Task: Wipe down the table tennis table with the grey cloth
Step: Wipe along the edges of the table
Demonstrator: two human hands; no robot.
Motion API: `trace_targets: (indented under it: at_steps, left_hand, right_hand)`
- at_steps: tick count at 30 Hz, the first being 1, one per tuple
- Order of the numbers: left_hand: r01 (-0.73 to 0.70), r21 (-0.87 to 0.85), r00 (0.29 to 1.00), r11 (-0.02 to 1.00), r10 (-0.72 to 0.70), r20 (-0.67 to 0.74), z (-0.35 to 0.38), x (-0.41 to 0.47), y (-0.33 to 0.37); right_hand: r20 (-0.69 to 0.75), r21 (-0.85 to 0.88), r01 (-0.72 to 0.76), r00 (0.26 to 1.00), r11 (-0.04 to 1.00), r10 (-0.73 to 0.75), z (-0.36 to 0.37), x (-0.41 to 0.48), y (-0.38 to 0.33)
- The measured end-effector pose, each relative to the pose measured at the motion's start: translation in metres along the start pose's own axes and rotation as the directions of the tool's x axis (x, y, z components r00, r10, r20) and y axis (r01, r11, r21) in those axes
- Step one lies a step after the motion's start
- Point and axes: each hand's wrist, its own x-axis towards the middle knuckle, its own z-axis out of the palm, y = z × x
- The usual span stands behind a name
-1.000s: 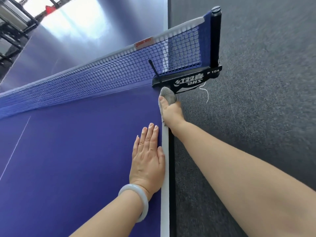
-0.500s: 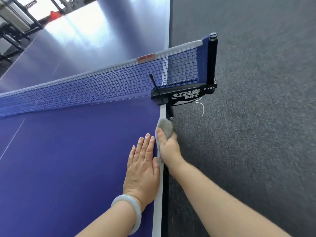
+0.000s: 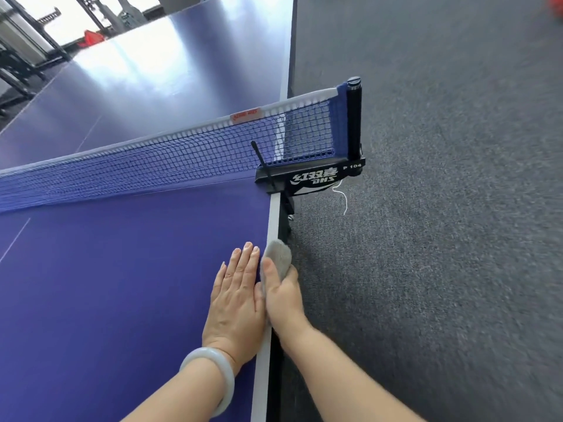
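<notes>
In the head view, the grey cloth was bunched into a narrow wad whose long axis ran along the side edge of the table tennis table. Its rounded free end pointed ahead of the fingers, toward the net. The cloth sat on the white edge line and lapped over the table's rim. Most of it stuck out just beyond the tips of the right hand, and a thin strip of it trailed back under the thumb.

The right hand gripped the cloth with its thumb lying on top of it. Its fingers curled over the table's rim, and their tips were hidden down the side.

The left hand lay palm down on the blue surface with its fingers straight and close together, holding nothing. Its thumb side touched the right hand, and its fingertips reached about level with the near part of the cloth, just to the cloth's left. A pale bangle circled the left wrist.

Ahead of both hands, clear of the cloth, the black net clamp gripped the table edge. It carried an upright black post, and the blue net stretched away to the left of the hands. A white string dangled from the clamp. Dark grey carpet lay to the right of the right hand.
</notes>
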Motion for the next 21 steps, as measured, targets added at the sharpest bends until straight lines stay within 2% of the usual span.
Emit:
trace_targets:
  at_steps: [3,7,12,15,17,21]
  left_hand:
    - [0.003,-0.027,1.0,1.0,-0.003,-0.015,0.0,-0.001,0.001]
    - [-0.031,-0.035,0.999,0.999,0.031,-0.015,-0.001,-0.001,-0.001]
    - [-0.037,-0.144,0.999,0.989,0.032,-0.036,-0.001,-0.002,-0.003]
    - [-0.051,-0.176,0.995,0.983,0.034,-0.094,0.005,-0.003,-0.007]
    - [-0.048,-0.215,0.991,0.975,0.021,-0.129,0.008,-0.002,-0.009]
    - [-0.05,-0.3,0.989,0.953,0.005,-0.149,0.006,-0.004,-0.009]
  right_hand:
    - [0.038,-0.023,-0.023,0.999,0.999,0.024,-0.004,-0.026,0.022]
    - [0.009,-0.108,-0.005,1.0,0.994,0.006,-0.002,0.013,-0.005]
    - [0.035,-0.061,0.006,0.999,0.998,-0.004,-0.003,0.029,-0.03]
    - [0.059,-0.083,0.014,0.998,0.996,-0.009,-0.007,-0.011,-0.004]
    - [0.067,-0.155,0.001,0.998,0.988,0.009,-0.009,-0.054,0.028]
    - [0.076,-0.199,-0.008,0.997,0.98,0.023,-0.014,-0.122,0.079]
